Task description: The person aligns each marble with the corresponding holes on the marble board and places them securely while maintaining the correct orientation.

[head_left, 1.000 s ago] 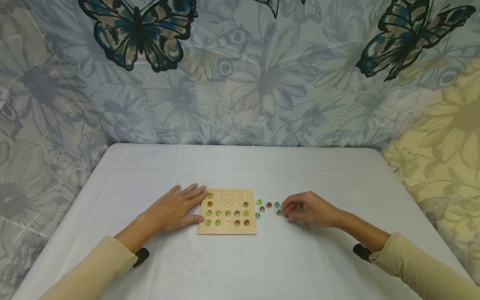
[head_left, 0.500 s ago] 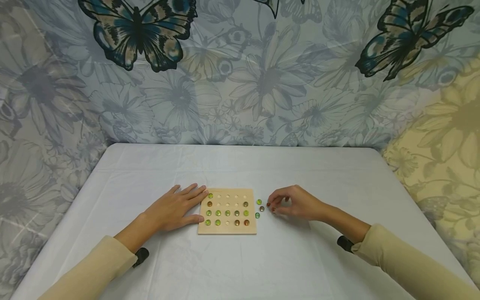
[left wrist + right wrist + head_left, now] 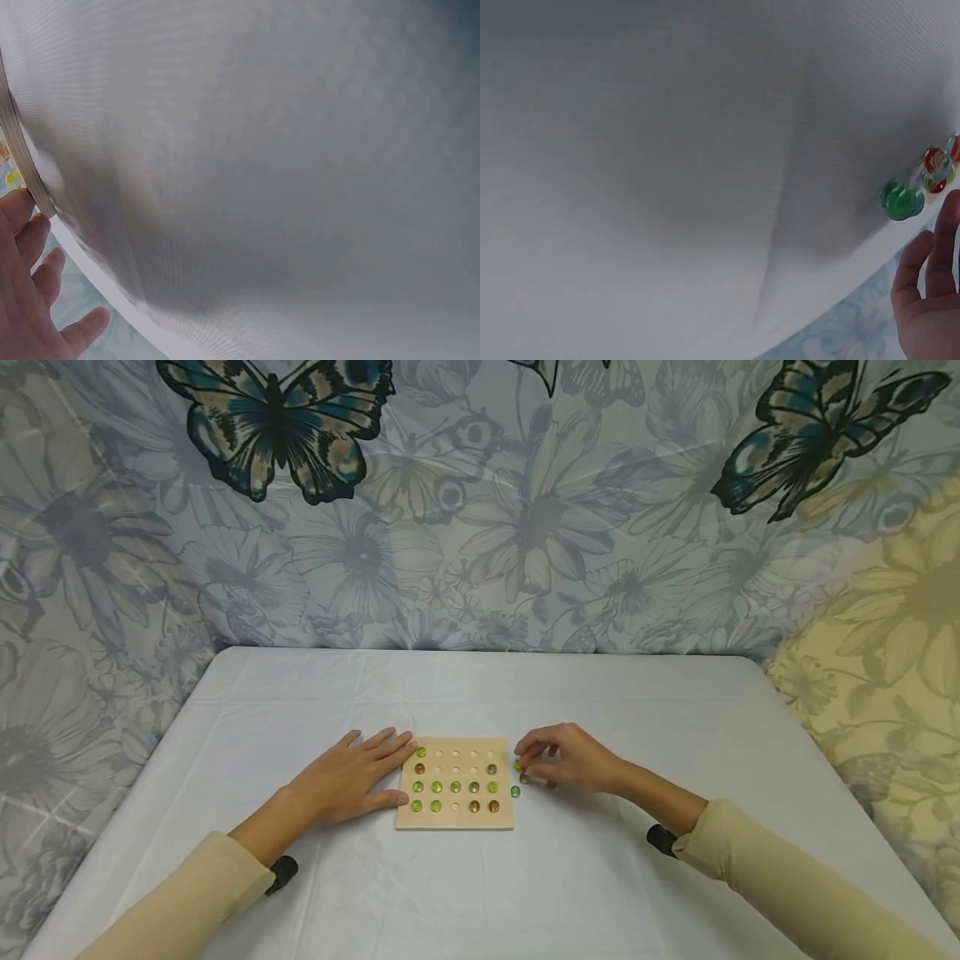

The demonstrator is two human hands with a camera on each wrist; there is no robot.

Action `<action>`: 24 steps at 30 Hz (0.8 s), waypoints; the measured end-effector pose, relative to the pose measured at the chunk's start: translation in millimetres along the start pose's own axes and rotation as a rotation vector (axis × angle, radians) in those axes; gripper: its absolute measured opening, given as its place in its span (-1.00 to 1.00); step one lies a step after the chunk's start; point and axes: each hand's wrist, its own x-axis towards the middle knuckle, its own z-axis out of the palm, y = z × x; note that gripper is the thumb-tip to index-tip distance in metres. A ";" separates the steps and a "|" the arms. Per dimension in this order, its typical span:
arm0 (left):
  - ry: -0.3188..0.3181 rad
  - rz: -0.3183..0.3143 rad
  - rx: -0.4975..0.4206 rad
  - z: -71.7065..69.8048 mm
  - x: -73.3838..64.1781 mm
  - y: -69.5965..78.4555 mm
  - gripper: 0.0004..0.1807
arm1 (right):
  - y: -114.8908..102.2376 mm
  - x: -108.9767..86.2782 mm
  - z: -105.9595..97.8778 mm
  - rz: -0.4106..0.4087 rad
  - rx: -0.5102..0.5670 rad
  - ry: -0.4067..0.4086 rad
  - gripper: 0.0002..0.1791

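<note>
A square wooden peg-style board (image 3: 454, 821) with shallow round hollows lies on the white tabletop, green and brown glass marbles (image 3: 456, 787) in many hollows. Flat along its left edge rests my left hand (image 3: 350, 779), fingers spread, fingertips and thumb touching the wood. My right hand (image 3: 568, 758) reaches down just right of the board, fingers and thumb bent over loose marbles. Past its fingertips show a yellow-green marble (image 3: 517, 765) and a teal marble (image 3: 515, 792). In the right wrist view, green marbles (image 3: 902, 201) and red-streaked marbles (image 3: 934, 161) sit beside the fingers; I cannot tell whether any is pinched.
A white cloth (image 3: 480, 893) covers the table, its far edge against a wall hanging (image 3: 480, 552) printed with flowers and butterflies. A dark wrist camera (image 3: 283, 872) sits at the left cuff, another dark camera (image 3: 662, 840) at the right cuff.
My right hand has slid left towards the board, over the red, green and brown marbles that lay farther right, which it now hides. My left hand and the board stay in place.
</note>
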 end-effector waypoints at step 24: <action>0.008 0.015 0.017 1.6 0.6 -1.6 -0.15 | -2.5 41.6 18.2 0.042 0.001 0.044 -0.78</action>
